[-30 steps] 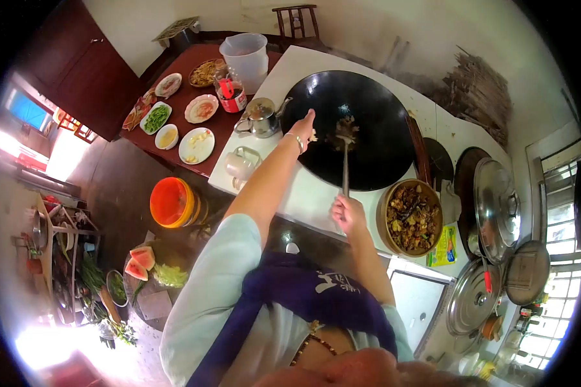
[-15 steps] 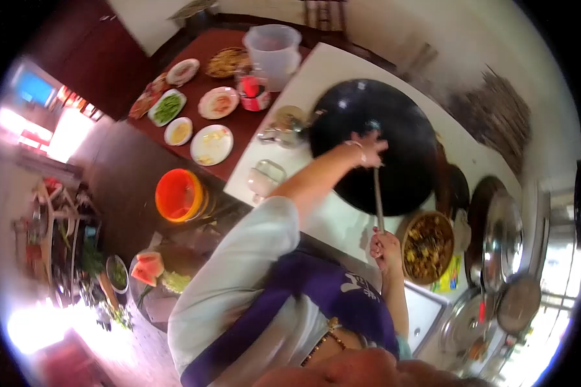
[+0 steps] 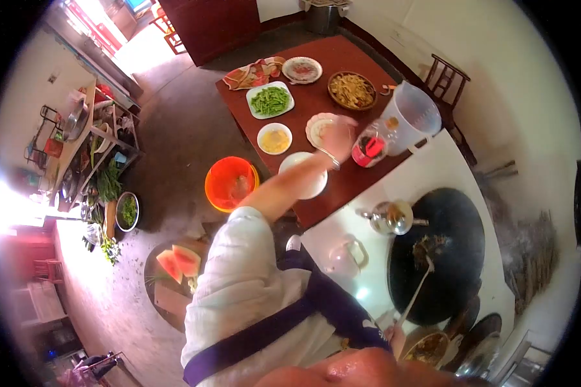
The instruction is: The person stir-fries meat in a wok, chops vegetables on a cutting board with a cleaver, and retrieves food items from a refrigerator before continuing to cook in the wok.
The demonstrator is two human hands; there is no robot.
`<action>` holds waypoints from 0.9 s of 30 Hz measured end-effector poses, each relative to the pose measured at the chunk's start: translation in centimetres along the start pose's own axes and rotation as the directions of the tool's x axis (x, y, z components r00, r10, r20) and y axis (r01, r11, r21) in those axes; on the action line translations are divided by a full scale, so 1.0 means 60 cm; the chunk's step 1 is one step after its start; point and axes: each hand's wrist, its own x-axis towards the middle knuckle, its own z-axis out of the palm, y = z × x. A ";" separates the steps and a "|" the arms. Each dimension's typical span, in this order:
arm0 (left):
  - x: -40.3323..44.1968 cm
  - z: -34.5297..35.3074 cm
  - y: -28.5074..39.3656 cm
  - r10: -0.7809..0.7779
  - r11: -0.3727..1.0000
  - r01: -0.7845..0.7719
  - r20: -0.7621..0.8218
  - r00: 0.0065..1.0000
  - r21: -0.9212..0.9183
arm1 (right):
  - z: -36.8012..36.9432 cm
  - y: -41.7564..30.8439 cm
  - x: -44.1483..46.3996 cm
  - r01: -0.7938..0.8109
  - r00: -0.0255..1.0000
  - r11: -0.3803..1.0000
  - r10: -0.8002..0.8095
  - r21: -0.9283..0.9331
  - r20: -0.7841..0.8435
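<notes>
My left hand point(image 3: 337, 138) is over a scalloped white plate point(image 3: 317, 129) on the red table; its fingers are smeared by motion. Below that forearm lies another white plate point(image 3: 313, 185), partly covered by the arm. My right hand point(image 3: 396, 338), low in the view, is closed around the long handle of a ladle point(image 3: 414, 295). The ladle's head rests in a big black wok point(image 3: 458, 284), by a small heap of brownish food point(image 3: 426, 248). A bottle with a red label point(image 3: 370, 149) stands just right of my left hand.
On the red table point(image 3: 342, 58) are green cut vegetables point(image 3: 270, 100), a yellowish bowl point(image 3: 274, 138), a basket of brown food point(image 3: 352, 90) and a clear bucket point(image 3: 412, 116). A metal pot point(image 3: 392, 217) sits by the wok. An orange bucket point(image 3: 229, 187) stands on the floor.
My left hand has moved from over the wok to the plates on the table. The view has turned toward the table. My right hand still grips the ladle, and brownish food now shows in the wok.
</notes>
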 end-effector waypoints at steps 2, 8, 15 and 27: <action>0.079 -0.041 -0.214 0.014 0.999 -0.005 -0.191 0.981 0.051 | 0.002 0.011 -0.005 -0.099 0.986 0.993 0.089 -0.063 -0.144; 0.168 -0.205 -0.474 -0.732 0.490 0.837 -0.406 0.547 0.245 | 0.066 -0.018 -0.051 -0.125 0.909 0.987 0.075 -0.097 -0.411; 0.173 -0.171 -0.573 -0.843 0.217 0.686 0.221 0.491 -0.695 | 0.184 -0.128 -0.077 0.155 0.857 0.883 -0.344 -0.443 -0.385; 0.151 -0.265 -0.514 -0.542 0.562 0.481 0.139 0.829 -0.674 | 0.155 -0.226 0.070 0.141 0.958 -0.166 -0.224 -0.976 0.177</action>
